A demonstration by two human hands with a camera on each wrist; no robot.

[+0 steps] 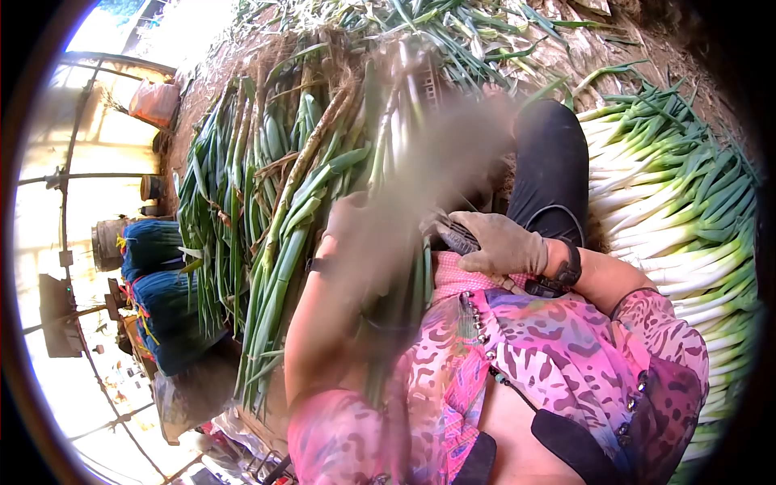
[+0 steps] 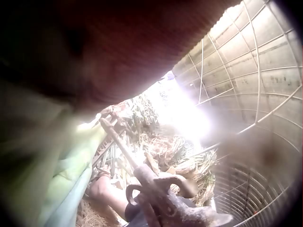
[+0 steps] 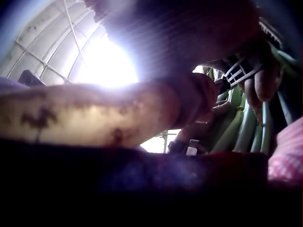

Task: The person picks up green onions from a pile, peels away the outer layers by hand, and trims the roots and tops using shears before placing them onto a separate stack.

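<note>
My gloved right hand point(image 1: 505, 242) grips a dark-handled air blow gun point(image 1: 457, 234) in front of the lap. The left wrist view shows this blow gun point(image 2: 151, 187) with its trigger loops and long thin nozzle, the tip near a pale stem. A grey blur in the head view covers much of my left hand point(image 1: 349, 212). The right wrist view has my left hand point(image 3: 218, 109) with its fingers about green onion stalks. Close to the left wrist camera, a green onion point(image 2: 68, 177) runs down beside the dark hand.
A large heap of untrimmed green onions point(image 1: 279, 174) lies on the left. Cleaned white-stemmed green onions point(image 1: 647, 194) are rowed at right. Tied dark-blue bundles point(image 1: 162, 315) stand at far left, and loose leaves point(image 1: 453, 32) litter the ground ahead. My bent knee point(image 1: 554, 162) stands between.
</note>
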